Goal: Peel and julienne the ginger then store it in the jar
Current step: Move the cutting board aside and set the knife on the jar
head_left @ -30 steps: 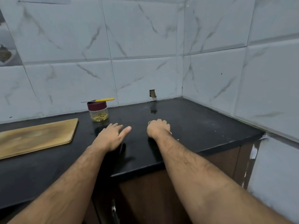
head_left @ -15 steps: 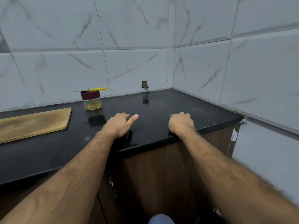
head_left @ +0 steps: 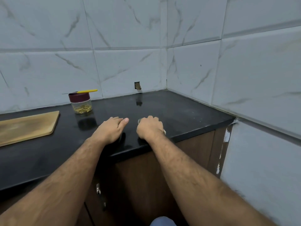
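A clear jar (head_left: 82, 104) with a maroon lid stands at the back of the black counter (head_left: 179, 111), with thin ginger strips inside it. A yellow-handled knife (head_left: 84, 91) lies across the lid. My left hand (head_left: 112, 129) rests flat on the counter near its front edge, fingers straight. My right hand (head_left: 150, 129) sits just to the right of it, fingers curled round a small object. Only a metallic tip shows past the fingers and a pale bit beside the wrist.
A wooden cutting board (head_left: 27, 126) lies on the counter at the left. Tiled walls close the corner behind and to the right. Brown cabinet doors (head_left: 146, 176) are below the counter's front edge.
My right hand has slid left along the counter, closer to my left hand. The left hand stays flat. The view has shifted slightly.
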Available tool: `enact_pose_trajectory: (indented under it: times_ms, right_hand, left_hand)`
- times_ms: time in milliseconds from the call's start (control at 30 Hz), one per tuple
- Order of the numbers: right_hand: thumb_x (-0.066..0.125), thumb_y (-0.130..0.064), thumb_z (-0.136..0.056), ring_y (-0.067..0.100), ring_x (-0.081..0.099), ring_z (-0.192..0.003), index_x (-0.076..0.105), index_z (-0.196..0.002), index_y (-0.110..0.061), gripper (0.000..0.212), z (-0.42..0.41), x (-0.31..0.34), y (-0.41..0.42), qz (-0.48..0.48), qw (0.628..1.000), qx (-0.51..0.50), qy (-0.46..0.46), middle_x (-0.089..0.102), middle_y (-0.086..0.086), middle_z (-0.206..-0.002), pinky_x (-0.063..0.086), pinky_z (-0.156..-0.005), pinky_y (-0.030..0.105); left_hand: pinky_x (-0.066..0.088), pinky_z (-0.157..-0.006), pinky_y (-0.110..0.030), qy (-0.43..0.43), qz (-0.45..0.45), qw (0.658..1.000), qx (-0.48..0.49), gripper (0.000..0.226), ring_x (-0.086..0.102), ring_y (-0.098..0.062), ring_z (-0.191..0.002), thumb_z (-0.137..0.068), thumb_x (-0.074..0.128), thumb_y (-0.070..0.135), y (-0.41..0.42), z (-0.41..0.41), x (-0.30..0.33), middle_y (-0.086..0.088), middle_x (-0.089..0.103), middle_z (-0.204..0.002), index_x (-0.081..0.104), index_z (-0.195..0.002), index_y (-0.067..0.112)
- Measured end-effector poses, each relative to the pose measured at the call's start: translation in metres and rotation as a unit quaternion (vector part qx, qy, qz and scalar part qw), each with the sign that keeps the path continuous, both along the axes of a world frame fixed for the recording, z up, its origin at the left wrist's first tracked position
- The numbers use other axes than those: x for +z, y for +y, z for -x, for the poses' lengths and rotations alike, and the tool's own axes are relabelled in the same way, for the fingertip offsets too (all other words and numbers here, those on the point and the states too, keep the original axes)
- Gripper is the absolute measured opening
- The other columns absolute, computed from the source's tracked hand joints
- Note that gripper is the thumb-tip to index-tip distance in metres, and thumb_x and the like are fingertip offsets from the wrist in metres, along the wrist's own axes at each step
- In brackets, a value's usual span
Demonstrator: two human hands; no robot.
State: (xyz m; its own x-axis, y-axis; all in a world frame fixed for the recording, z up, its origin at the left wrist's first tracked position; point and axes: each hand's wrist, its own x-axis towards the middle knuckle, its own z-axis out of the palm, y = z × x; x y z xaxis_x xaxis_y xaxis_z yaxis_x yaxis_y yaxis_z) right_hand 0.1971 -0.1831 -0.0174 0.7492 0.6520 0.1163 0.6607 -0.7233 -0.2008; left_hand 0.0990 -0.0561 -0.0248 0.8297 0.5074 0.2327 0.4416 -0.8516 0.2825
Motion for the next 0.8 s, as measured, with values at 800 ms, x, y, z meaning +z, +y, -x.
enact_pose_trajectory:
  times_ms: [800]
  right_hand:
    - [0.045, -0.007, -0.087, 0.029, 0.053, -0.111, 0.065, -0.113, -0.023, 0.037, -0.067, 0.008, 0.071, -0.029, 0.993, 0.091, 0.061, 0.059, 0.004, -0.118, 0.053, -0.091, 0.047]
  left_hand:
    - [0.033, -0.109, -0.038, 0.03, -0.005, 0.999, 0.036, 0.058, 0.044, -0.024, -0.135, -0.104, 0.025, 0.051, 0.074, -0.037, 0.001, -0.006, 0.054, -0.141, 0.059, -0.132, 0.013]
